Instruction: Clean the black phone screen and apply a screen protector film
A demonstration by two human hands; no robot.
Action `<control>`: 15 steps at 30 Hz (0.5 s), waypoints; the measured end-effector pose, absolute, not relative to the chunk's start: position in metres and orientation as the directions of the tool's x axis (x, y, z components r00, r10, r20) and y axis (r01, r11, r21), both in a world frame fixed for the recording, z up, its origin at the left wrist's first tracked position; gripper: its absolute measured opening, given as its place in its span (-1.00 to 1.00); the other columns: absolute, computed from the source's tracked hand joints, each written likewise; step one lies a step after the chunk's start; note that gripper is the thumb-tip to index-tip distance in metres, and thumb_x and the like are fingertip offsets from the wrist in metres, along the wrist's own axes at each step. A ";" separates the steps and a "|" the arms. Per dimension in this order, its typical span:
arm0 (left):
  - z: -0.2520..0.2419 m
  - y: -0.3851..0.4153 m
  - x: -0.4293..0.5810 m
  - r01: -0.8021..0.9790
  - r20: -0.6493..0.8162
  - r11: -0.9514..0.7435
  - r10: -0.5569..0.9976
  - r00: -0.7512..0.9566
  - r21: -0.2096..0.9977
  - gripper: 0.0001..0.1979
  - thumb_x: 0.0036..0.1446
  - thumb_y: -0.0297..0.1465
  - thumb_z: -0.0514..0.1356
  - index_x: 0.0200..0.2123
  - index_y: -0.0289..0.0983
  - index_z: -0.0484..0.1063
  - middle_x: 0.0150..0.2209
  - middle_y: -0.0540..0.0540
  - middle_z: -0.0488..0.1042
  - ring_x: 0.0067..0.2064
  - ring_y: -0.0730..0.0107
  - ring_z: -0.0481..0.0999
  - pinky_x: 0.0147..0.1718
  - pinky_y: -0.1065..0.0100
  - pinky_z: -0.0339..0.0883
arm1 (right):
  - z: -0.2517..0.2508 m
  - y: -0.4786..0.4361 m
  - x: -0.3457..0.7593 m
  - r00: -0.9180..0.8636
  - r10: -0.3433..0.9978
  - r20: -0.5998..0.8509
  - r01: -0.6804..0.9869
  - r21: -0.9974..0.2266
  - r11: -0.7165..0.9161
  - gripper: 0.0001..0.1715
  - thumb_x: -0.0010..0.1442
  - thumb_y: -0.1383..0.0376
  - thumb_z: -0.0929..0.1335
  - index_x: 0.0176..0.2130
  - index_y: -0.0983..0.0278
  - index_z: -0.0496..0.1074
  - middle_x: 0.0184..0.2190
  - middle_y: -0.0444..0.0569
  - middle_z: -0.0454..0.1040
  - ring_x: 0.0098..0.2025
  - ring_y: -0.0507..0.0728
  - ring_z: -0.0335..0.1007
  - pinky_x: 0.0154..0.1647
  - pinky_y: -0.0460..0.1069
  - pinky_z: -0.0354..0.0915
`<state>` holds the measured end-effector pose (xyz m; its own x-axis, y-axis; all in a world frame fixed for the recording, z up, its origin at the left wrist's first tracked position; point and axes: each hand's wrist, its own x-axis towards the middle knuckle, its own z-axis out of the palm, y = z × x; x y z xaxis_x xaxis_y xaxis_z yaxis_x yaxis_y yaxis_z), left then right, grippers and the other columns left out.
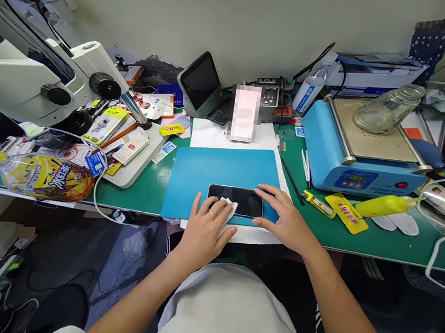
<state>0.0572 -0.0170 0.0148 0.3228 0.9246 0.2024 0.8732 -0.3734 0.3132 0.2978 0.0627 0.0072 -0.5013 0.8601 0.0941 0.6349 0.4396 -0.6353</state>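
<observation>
A dark-screened smartphone (248,202) lies flat, screen up, on a blue mat (223,164). My left hand (206,232), with a ring on one finger, presses a folded white tissue (232,207) onto the left part of the screen. That end of the phone is partly covered by my fingers. At the other end, my right hand (287,219) holds the phone between thumb and fingers, the thumb by the near corner and the fingertips by the far one. White paper (210,133) shows under the mat.
To the right sit a blue heating plate machine (320,141) with a glass jar (389,109), tweezers (305,166) and a yellow squeeze bottle (383,206). On the left are a microscope (24,80) and a drink bottle (44,176). A grey-green screen device (202,85) stands behind.
</observation>
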 end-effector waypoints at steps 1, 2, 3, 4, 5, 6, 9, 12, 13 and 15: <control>0.015 -0.018 0.054 0.891 0.201 -0.347 0.933 0.297 0.292 -0.59 0.42 -0.29 0.09 0.28 -0.19 0.29 0.18 -0.19 0.46 0.23 -0.05 0.35 0.34 -0.34 -0.08 | 0.007 0.063 0.298 -0.500 0.861 0.090 0.635 -0.639 0.435 -0.17 0.24 -0.21 0.34 0.35 0.04 0.30 0.34 0.10 0.32 0.35 0.41 0.23 0.24 0.34 0.35; 0.015 -0.019 0.051 0.908 0.201 -0.318 0.942 0.270 0.271 -0.59 0.42 -0.30 0.09 0.28 -0.20 0.29 0.18 -0.20 0.46 0.24 -0.08 0.34 0.34 -0.37 -0.08 | 0.007 0.063 0.298 -0.500 0.862 0.084 0.635 -0.641 0.431 -0.17 0.24 -0.21 0.34 0.35 0.05 0.30 0.34 0.10 0.31 0.35 0.41 0.23 0.22 0.32 0.37; 0.015 -0.020 0.047 0.922 0.201 -0.293 0.948 0.246 0.253 -0.59 0.42 -0.31 0.09 0.28 -0.19 0.29 0.18 -0.20 0.46 0.24 -0.10 0.34 0.33 -0.38 -0.08 | 0.007 0.063 0.298 -0.501 0.861 0.080 0.636 -0.641 0.430 -0.17 0.24 -0.21 0.34 0.35 0.05 0.30 0.35 0.10 0.31 0.35 0.41 0.23 0.21 0.32 0.39; 0.016 -0.021 0.044 0.932 0.202 -0.273 0.953 0.228 0.239 -0.59 0.42 -0.32 0.09 0.28 -0.19 0.29 0.18 -0.21 0.46 0.24 -0.11 0.35 0.33 -0.38 -0.07 | 0.007 0.063 0.298 -0.505 0.860 0.078 0.637 -0.638 0.432 -0.18 0.24 -0.21 0.34 0.35 0.04 0.30 0.35 0.09 0.31 0.35 0.42 0.23 0.19 0.32 0.40; 0.016 -0.023 0.041 0.938 0.203 -0.262 0.955 0.217 0.228 -0.59 0.42 -0.33 0.09 0.28 -0.18 0.30 0.18 -0.21 0.46 0.23 -0.12 0.35 0.33 -0.38 -0.05 | 0.007 0.064 0.299 -0.508 0.858 0.077 0.639 -0.634 0.435 -0.18 0.24 -0.21 0.33 0.36 0.04 0.29 0.35 0.09 0.31 0.35 0.43 0.23 0.18 0.33 0.41; 0.016 -0.024 0.040 0.941 0.204 -0.258 0.955 0.214 0.221 -0.59 0.42 -0.34 0.09 0.29 -0.18 0.29 0.18 -0.21 0.46 0.23 -0.12 0.35 0.32 -0.37 -0.04 | 0.006 0.064 0.299 -0.510 0.856 0.079 0.642 -0.628 0.440 -0.17 0.24 -0.22 0.33 0.36 0.03 0.29 0.35 0.09 0.31 0.34 0.44 0.24 0.17 0.34 0.42; 0.017 -0.029 0.045 0.935 0.195 -0.277 0.952 0.235 0.222 -0.57 0.42 -0.36 0.07 0.31 -0.20 0.26 0.18 -0.22 0.46 0.23 -0.10 0.35 0.32 -0.35 0.00 | 0.006 0.064 0.298 -0.508 0.856 0.096 0.643 -0.619 0.451 -0.17 0.24 -0.23 0.32 0.36 0.01 0.29 0.34 0.08 0.33 0.34 0.44 0.25 0.19 0.35 0.40; 0.017 -0.027 0.055 0.919 0.187 -0.304 0.947 0.263 0.250 -0.56 0.42 -0.35 0.05 0.32 -0.20 0.24 0.18 -0.21 0.45 0.25 -0.08 0.33 0.33 -0.35 -0.01 | 0.006 0.064 0.298 -0.504 0.856 0.110 0.634 -0.626 0.454 -0.18 0.24 -0.22 0.33 0.36 0.01 0.30 0.33 0.08 0.33 0.34 0.43 0.24 0.25 0.37 0.33; 0.016 -0.024 0.058 0.916 0.190 -0.308 0.946 0.264 0.258 -0.56 0.42 -0.35 0.05 0.32 -0.20 0.24 0.19 -0.21 0.45 0.25 -0.09 0.32 0.33 -0.36 -0.01 | 0.005 0.064 0.298 -0.504 0.857 0.110 0.631 -0.631 0.452 -0.18 0.24 -0.22 0.34 0.35 0.01 0.30 0.33 0.08 0.33 0.35 0.43 0.24 0.27 0.38 0.31; 0.015 -0.017 0.061 0.916 0.201 -0.300 0.947 0.252 0.266 -0.57 0.43 -0.33 0.06 0.31 -0.18 0.24 0.21 -0.20 0.44 0.27 -0.11 0.31 0.33 -0.37 -0.02 | 0.005 0.063 0.298 -0.502 0.858 0.108 0.626 -0.640 0.447 -0.18 0.23 -0.22 0.34 0.34 0.02 0.31 0.33 0.09 0.33 0.34 0.42 0.24 0.28 0.38 0.29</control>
